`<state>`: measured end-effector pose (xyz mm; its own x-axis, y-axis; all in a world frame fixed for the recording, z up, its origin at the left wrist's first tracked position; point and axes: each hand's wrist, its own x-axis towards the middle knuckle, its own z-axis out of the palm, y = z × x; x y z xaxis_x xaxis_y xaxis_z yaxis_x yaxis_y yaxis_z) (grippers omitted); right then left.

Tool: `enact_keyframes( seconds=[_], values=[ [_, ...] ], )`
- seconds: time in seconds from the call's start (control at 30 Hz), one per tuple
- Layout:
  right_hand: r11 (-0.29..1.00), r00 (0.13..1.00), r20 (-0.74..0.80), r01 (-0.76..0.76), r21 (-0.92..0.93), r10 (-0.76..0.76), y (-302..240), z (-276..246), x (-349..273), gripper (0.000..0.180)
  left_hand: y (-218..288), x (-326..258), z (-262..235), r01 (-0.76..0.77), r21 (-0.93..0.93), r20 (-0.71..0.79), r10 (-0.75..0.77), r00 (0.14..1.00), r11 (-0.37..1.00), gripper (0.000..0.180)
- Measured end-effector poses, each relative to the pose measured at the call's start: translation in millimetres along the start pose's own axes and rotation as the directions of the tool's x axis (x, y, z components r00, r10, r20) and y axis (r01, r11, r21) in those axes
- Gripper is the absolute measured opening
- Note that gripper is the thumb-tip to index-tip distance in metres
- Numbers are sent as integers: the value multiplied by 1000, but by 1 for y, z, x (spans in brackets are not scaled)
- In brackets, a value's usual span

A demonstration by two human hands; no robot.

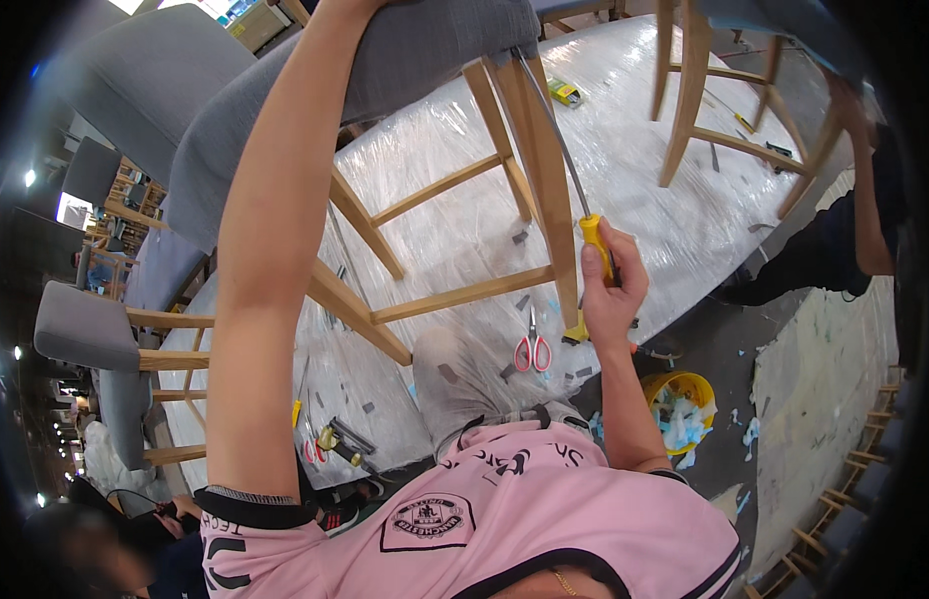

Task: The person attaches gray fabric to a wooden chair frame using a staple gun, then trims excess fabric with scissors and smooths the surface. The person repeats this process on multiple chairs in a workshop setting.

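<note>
A grey upholstered chair (424, 50) with pale wooden legs is tilted in front of me, its seat up and its legs slanting down toward me. My right hand (616, 282) is closed around the yellow-and-black handle of a long screwdriver (574, 172). The shaft runs up along a chair leg (546, 190), and its tip meets the seat's edge near the top of that leg. My left arm (275, 220) stretches across the chair to the upper edge. Only a bit of my left hand (362, 4) shows at the seat; its fingers are hidden.
Plastic film covers the work table (434, 140). Red-handled scissors (533, 351) lie on it, with a yellow-green box (564, 93) farther off. A yellow bucket (679, 409) of scraps stands at right. Another person's arm (864, 190) reaches to a second chair (694, 90). More chairs stand left.
</note>
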<state>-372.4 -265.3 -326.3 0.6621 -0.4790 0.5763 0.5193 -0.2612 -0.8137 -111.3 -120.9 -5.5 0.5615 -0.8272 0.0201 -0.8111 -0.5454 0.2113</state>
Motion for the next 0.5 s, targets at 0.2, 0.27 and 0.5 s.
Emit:
enact_keyframes(
  seconds=[0.2,0.27,0.5],
  values=[
    [936,940,61,-340,95,335,-20,-5,0,32,-2,2,-1,134,-227,18,-134,991,965,62],
    [935,932,79,-354,-17,354,-38,-25,5,32,-14,2,4,78,-233,-2,-81,997,969,62],
    [983,980,96,-166,-74,173,-62,-43,16,32,-1,-2,-4,41,-235,-4,-43,999,971,61]
  ],
)
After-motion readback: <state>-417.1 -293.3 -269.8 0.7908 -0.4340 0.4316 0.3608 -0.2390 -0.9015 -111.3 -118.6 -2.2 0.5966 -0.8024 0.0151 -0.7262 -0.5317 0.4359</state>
